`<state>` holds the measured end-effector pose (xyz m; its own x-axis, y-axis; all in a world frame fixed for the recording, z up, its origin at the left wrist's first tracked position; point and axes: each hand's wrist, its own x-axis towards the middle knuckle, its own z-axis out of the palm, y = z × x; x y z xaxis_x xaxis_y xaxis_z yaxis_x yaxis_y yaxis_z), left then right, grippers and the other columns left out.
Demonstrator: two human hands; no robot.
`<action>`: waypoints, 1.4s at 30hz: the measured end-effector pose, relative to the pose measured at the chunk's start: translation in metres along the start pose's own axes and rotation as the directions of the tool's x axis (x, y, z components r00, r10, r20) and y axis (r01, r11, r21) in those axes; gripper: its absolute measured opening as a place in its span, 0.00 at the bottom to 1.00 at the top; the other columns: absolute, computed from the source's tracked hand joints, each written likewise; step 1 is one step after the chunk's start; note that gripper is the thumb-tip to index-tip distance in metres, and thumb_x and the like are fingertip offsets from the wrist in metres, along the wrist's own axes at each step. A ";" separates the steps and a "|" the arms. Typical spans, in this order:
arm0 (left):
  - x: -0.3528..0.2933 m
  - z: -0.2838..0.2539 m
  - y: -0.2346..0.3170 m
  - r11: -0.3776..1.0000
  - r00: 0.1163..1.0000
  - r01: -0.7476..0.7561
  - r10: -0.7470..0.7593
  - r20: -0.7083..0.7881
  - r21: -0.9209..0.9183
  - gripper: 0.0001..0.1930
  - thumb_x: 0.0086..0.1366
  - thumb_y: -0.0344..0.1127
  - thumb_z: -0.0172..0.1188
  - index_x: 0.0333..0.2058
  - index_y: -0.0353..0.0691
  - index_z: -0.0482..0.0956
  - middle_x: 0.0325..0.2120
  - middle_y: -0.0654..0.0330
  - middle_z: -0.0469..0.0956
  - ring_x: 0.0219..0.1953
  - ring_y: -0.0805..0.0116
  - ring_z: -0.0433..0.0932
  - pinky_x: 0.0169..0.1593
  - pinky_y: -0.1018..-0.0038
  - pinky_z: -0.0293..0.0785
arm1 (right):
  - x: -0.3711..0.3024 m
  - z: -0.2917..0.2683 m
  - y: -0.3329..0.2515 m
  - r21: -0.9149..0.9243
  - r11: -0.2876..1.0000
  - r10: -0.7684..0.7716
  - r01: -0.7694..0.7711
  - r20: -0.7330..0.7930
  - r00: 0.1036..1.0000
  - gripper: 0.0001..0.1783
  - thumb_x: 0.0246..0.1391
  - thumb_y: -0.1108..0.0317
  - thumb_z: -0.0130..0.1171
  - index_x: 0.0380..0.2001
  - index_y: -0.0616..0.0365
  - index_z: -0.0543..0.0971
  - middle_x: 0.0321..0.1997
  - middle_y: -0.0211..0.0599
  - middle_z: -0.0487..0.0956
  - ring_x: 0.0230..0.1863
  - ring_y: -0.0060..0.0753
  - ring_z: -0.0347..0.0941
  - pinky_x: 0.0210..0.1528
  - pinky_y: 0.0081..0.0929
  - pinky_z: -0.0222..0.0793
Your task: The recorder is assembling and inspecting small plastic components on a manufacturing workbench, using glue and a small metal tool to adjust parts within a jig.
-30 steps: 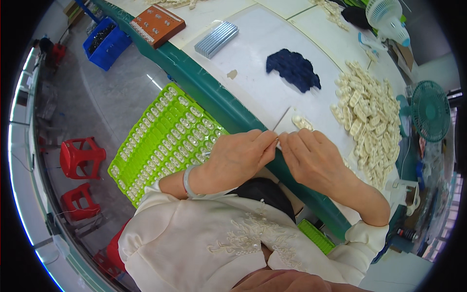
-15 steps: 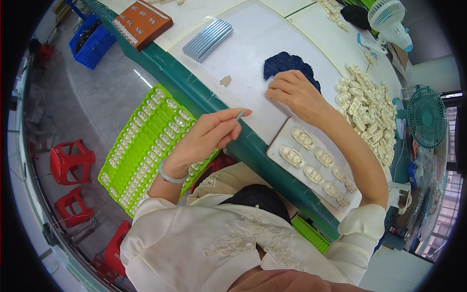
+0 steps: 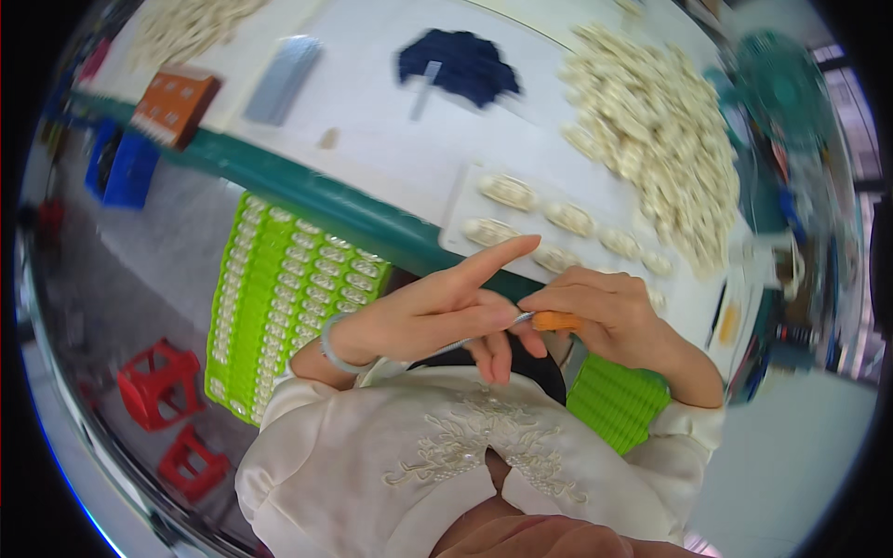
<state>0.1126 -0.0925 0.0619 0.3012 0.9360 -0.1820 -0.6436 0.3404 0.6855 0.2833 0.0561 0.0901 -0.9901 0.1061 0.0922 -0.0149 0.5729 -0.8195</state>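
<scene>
My right hand [image 3: 605, 316] is closed round a short orange piece [image 3: 556, 321], which looks like a tool handle, low in front of my chest. A thin grey metal rod [image 3: 456, 348] runs from beside the orange piece through the fingers of my left hand [image 3: 437, 312]. That hand's index finger points out straight while the others bend by the rod; whether rod and orange piece are joined is unclear. Just beyond, a pale board [image 3: 456, 209] on the table bears several oval cream pieces [image 3: 508, 191]. A silvery strip [image 3: 427, 86] lies against a crumpled dark blue mass [image 3: 470, 70].
Cream pieces are heaped [image 3: 651, 130] at the right of the table. A bundle of silvery strips [image 3: 284, 79] and an orange-brown block [image 3: 177, 107] stand farther left. Left of me are a green tray [image 3: 270, 307] of small pieces and red stools [image 3: 160, 383]. More green trays [image 3: 614, 400] sit below right.
My right hand has drawn back from the blue mass to my chest and now holds the orange piece. My left hand has moved in beside it. The strip by the blue mass now shows.
</scene>
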 end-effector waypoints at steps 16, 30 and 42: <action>0.107 0.053 -0.035 0.421 0.937 -0.316 0.277 0.211 0.850 0.09 0.55 0.24 0.62 0.36 0.33 0.78 0.31 0.57 0.77 0.35 0.70 0.76 0.37 0.80 0.72 | -0.171 0.007 0.032 0.664 0.672 0.670 -0.329 -0.355 0.651 0.12 0.51 0.74 0.57 0.40 0.62 0.76 0.33 0.35 0.78 0.26 0.20 0.74 0.28 0.18 0.70; 0.229 0.057 -0.012 0.427 0.999 -0.021 0.054 -0.002 0.904 0.09 0.58 0.27 0.61 0.37 0.32 0.76 0.32 0.60 0.78 0.37 0.77 0.77 0.42 0.84 0.73 | -0.154 -0.057 0.121 0.380 0.870 0.471 -0.313 -0.456 0.755 0.11 0.47 0.74 0.58 0.36 0.66 0.77 0.21 0.29 0.73 0.21 0.15 0.64 0.25 0.16 0.61; 0.232 0.066 -0.010 0.567 0.998 0.010 0.051 -0.047 0.824 0.09 0.58 0.29 0.63 0.35 0.33 0.73 0.23 0.63 0.76 0.23 0.84 0.71 0.24 0.87 0.64 | -0.154 -0.063 0.109 0.518 0.784 0.568 -0.341 -0.379 0.731 0.14 0.47 0.80 0.47 0.38 0.68 0.76 0.25 0.35 0.77 0.14 0.17 0.65 0.16 0.17 0.63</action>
<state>0.2349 0.1156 0.0592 0.2346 0.9554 -0.1795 0.2172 0.1285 0.9676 0.4426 0.1532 0.0224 -0.6789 0.7109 -0.1838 0.2533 -0.0081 -0.9673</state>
